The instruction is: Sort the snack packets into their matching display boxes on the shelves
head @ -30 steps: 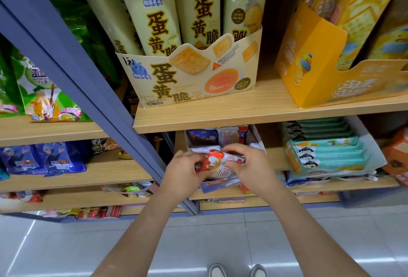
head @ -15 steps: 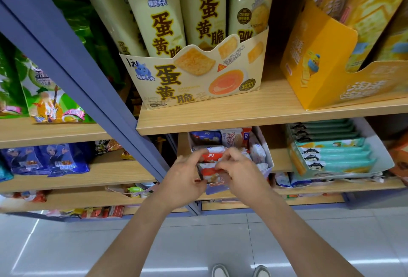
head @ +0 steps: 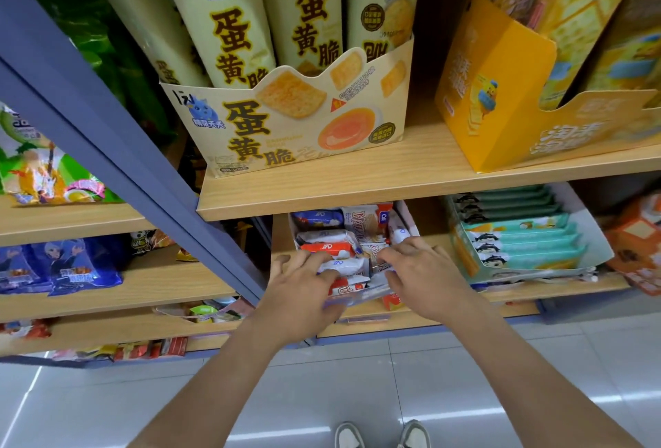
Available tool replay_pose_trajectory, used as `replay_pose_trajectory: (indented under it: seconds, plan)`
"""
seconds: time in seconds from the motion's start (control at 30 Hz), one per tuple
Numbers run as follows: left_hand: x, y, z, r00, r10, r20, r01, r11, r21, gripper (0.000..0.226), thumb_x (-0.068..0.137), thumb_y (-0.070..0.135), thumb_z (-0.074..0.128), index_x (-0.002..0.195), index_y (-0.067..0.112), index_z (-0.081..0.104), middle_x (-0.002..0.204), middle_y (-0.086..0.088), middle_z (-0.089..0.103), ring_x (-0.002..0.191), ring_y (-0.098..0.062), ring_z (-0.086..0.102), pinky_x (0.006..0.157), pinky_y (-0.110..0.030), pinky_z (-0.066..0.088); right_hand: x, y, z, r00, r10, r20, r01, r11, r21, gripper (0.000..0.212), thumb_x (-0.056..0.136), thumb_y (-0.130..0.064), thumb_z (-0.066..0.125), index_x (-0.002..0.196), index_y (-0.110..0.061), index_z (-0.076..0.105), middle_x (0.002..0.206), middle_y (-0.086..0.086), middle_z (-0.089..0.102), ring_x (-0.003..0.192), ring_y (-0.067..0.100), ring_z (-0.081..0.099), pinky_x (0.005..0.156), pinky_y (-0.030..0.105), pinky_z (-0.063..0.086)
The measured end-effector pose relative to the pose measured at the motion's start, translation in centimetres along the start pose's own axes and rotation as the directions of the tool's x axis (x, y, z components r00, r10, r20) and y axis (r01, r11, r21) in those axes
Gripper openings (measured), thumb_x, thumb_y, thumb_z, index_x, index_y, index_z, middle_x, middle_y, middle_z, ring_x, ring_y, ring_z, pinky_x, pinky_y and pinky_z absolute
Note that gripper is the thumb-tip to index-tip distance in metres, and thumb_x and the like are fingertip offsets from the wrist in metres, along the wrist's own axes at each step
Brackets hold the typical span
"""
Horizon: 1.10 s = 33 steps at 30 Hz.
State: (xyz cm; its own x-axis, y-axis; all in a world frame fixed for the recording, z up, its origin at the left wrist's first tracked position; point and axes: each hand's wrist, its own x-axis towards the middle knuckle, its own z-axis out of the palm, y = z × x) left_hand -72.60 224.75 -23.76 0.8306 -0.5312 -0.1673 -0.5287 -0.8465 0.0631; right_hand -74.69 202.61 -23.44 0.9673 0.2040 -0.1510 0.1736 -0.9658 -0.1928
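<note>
Packets [head: 329,246] in red, white and blue wrappers are lying flat and layered in the open display box [head: 407,222], which is sitting at the front edge of the middle shelf [head: 518,294], near its left corner by the blue upright [head: 118,147]. The left hand [head: 304,290] is resting on the box's left side with its fingers spread, probably pressing the loose stack down so that it is not sliding over the low front lip. The right hand [head: 422,276] is reaching in from the right with its fingers bent over the packets; whether it is pinching one is not showing. Together they seem to be squaring the stack.
</note>
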Motion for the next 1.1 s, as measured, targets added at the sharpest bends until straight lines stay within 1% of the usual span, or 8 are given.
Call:
replay_pose_trajectory:
  seconds: [0.13,0.27,0.43,0.7,0.77,0.87,0.97,1.1]
  plan:
    - [2.2,0.7,-2.0,0.996,-0.024,-0.088,-0.008,0.935,-0.355,0.048,0.088,0.061,0.044,0.127,0.038,0.060,0.143,0.014,0.044,0.132,-0.013,0.029,0.109,-0.041,0.033,0.3,0.0,-0.7,0.996,-0.001,0.089,0.005,0.999,-0.038,0.020,0.100,-0.031,0.040,0.111,-0.027,0.055,0.118,-0.008,0.060,0.123,0.016,0.041,0.080,0.035,0.028]
    - [4.3,1.9,-1.9,0.994,0.035,0.106,-0.016,0.984,-0.175,0.028,0.096,0.042,0.045,0.114,0.041,0.066,0.158,0.005,0.023,0.140,-0.023,0.017,0.112,-0.048,0.018,1.1,0.5,-1.0,0.974,-0.021,0.228,0.039,0.997,-0.072,0.034,0.098,-0.036,0.035,0.103,-0.023,0.065,0.116,-0.008,0.059,0.123,0.014,0.039,0.080,0.036,0.027]
    - [4.9,0.3,-1.6,0.989,-0.018,0.147,0.037,0.991,-0.127,0.021,0.094,0.044,0.053,0.110,0.044,0.067,0.148,0.004,0.034,0.129,-0.028,0.030,0.107,-0.045,0.027,1.0,0.9,-1.4,0.933,-0.022,0.360,0.073,0.989,-0.128,0.052,0.101,-0.050,0.024,0.114,-0.024,0.067,0.129,-0.006,0.053,0.131,0.013,0.030,0.089,0.044,0.028]
    - [5.1,0.3,-1.7,1.000,-0.012,-0.029,0.007,0.988,-0.154,0.025,0.086,0.024,0.069,0.097,0.033,0.049,0.122,0.015,0.057,0.116,-0.021,0.051,0.079,-0.036,0.032,-0.1,1.7,-1.2,0.998,-0.012,0.069,-0.001,0.983,0.186,0.026,0.099,-0.041,0.052,0.111,-0.032,0.073,0.137,-0.013,0.051,0.129,0.008,0.040,0.095,0.038,0.037]
    - [5.4,0.6,-1.7,1.000,-0.005,0.001,0.006,0.992,-0.128,0.037,0.086,0.029,0.069,0.112,0.035,0.043,0.121,0.008,0.056,0.116,-0.024,0.050,0.083,-0.041,0.034,-0.1,2.2,-1.5,0.998,0.027,-0.056,-0.009,0.954,0.298,0.018,0.093,-0.027,0.065,0.107,-0.027,0.076,0.132,-0.010,0.055,0.117,0.009,0.050,0.096,0.028,0.045]
    - [6.1,1.3,-1.9,0.987,-0.014,0.159,0.017,1.000,-0.013,0.053,0.088,0.041,0.065,0.136,0.036,0.044,0.131,0.001,0.049,0.125,-0.028,0.044,0.103,-0.053,0.030,-0.3,2.4,-2.0,0.980,0.110,-0.168,-0.034,0.916,0.400,0.021,0.089,-0.004,0.066,0.090,-0.025,0.069,0.118,-0.010,0.057,0.097,0.006,0.053,0.072,0.002,0.036]
    - [6.5,1.7,-2.0,0.993,-0.021,0.118,0.021,1.000,-0.003,0.031,0.088,0.042,0.065,0.118,0.036,0.063,0.125,0.000,0.048,0.128,-0.030,0.036,0.108,-0.055,0.025,-0.5,2.2,-2.0,0.969,0.178,-0.172,-0.081,0.886,0.457,0.030,0.089,-0.002,0.064,0.093,-0.027,0.048,0.109,-0.009,0.055,0.087,0.011,0.056,0.057,0.009,0.036]
    - [4.9,0.5,-1.5,0.987,-0.132,-0.096,0.105,0.964,-0.244,0.024,0.084,0.042,0.066,0.107,0.037,0.070,0.114,0.003,0.056,0.117,-0.027,0.043,0.101,-0.043,0.033,-0.3,2.5,-1.9,0.975,0.180,-0.130,-0.095,0.867,0.489,0.050,0.090,0.001,0.061,0.127,-0.029,0.047,0.119,-0.004,0.050,0.099,0.015,0.056,0.071,0.023,0.047]
